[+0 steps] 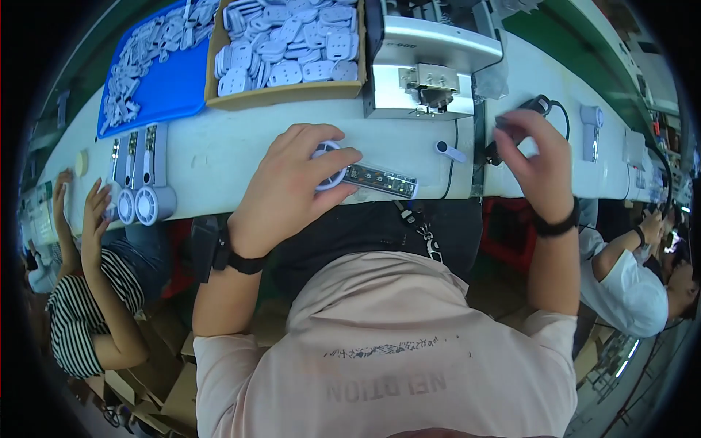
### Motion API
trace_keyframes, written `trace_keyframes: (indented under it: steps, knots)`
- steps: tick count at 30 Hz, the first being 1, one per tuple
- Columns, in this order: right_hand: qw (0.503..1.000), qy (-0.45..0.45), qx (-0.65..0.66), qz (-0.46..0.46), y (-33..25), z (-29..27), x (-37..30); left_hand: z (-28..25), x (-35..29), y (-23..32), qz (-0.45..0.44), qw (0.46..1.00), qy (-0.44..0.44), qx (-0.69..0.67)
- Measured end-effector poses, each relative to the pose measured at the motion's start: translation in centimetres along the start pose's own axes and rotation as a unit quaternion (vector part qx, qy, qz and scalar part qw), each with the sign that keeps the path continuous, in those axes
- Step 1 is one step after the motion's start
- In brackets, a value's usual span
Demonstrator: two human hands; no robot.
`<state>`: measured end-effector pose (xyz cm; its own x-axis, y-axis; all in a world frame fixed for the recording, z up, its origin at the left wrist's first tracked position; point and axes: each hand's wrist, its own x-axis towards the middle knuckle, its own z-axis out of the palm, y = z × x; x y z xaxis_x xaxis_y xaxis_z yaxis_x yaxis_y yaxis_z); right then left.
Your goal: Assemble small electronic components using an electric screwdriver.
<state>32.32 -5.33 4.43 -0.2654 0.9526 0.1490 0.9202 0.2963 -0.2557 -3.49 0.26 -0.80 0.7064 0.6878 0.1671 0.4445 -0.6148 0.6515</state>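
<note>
Shirt (394, 314) below; left hand (288, 179) grips a probable fan (381, 179).

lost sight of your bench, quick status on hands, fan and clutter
Left hand holding fan by one end, circuit board showing. Right hand near black corded tool, grip unclear. Small pale piece right of fan.

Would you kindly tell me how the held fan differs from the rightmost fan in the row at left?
The held fan is gripped by the left hand; the row fan rests on the table. The held fan's handle points right; the row fan's points away from the wearer. Fingers partly cover the held fan's ring; the row fan's is uncovered. Both have open handles showing circuitry.
</note>
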Motion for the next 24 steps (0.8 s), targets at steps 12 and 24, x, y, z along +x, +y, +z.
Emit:
trace_keyframes:
  steps: [12, 24]
  knots:
    - [0.936, 0.039, 0.344, -0.054, -11.4, 1.4, 4.1, 1.3, -0.4, -1.4, 0.037, 0.997, 0.046, -0.052]
    - [0.957, 0.037, 0.255, -0.135, -12.7, 3.2, 6.1, 1.9, -0.5, -2.2, 0.064, 0.993, 0.083, -0.056]
